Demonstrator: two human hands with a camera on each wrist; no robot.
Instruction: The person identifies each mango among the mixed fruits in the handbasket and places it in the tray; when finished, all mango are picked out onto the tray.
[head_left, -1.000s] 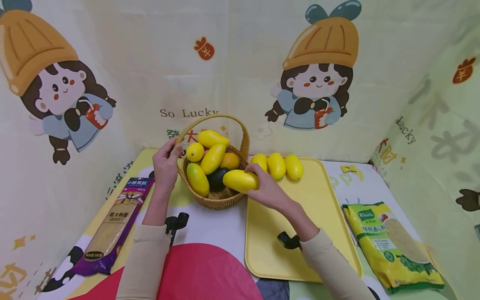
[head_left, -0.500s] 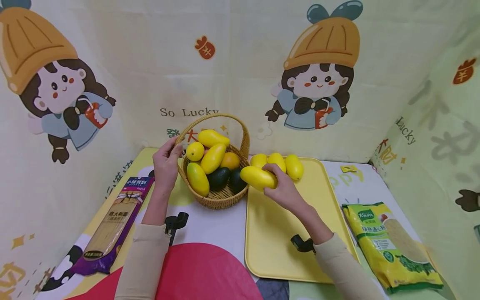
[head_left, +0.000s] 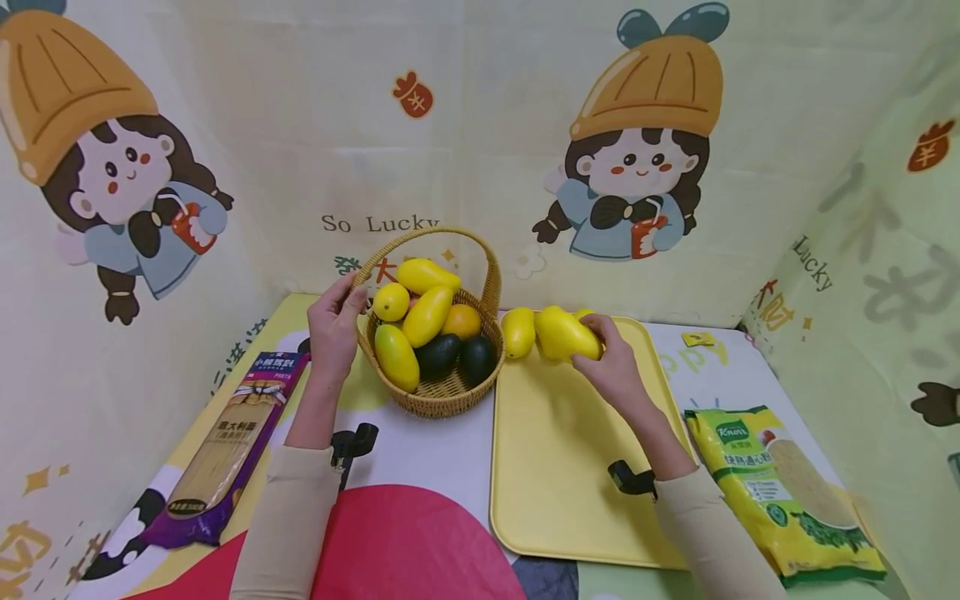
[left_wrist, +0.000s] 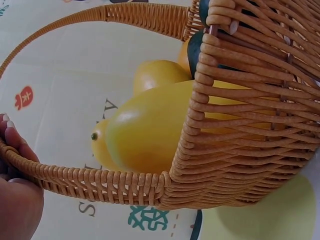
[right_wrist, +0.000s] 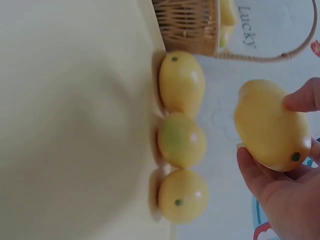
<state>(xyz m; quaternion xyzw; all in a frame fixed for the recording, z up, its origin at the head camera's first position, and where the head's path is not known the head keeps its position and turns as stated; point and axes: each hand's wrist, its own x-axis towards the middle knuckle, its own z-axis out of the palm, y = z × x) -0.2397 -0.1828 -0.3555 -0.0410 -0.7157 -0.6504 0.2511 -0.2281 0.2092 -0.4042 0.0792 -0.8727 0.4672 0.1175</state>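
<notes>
My left hand (head_left: pixel 333 329) grips the handle of a wicker basket (head_left: pixel 444 406) at its left side. Inside the basket lie several yellow mangoes (head_left: pixel 397 358), two dark green avocados (head_left: pixel 477 360) and an orange fruit (head_left: pixel 462 322). Between the thumb and fingers of my right hand (head_left: pixel 617 367) is a yellow mango (right_wrist: pixel 270 125), held above the back of a yellow tray (head_left: pixel 570 475). Three more mangoes (right_wrist: pixel 181 142) sit in a row along the tray's back edge. The held mango partly hides two of them in the head view.
A purple pasta packet (head_left: pixel 228 450) lies to the left of the basket. Right of the tray is a yellow-green Knorr bag (head_left: pixel 783 492), with a small yellow packet (head_left: pixel 697 338) behind it. A patterned cloth wall (head_left: pixel 487 150) rises behind the table.
My right hand has carried the mango from the basket's right side rightward over the tray's back, uncovering the second avocado. My left hand has stayed on the basket handle.
</notes>
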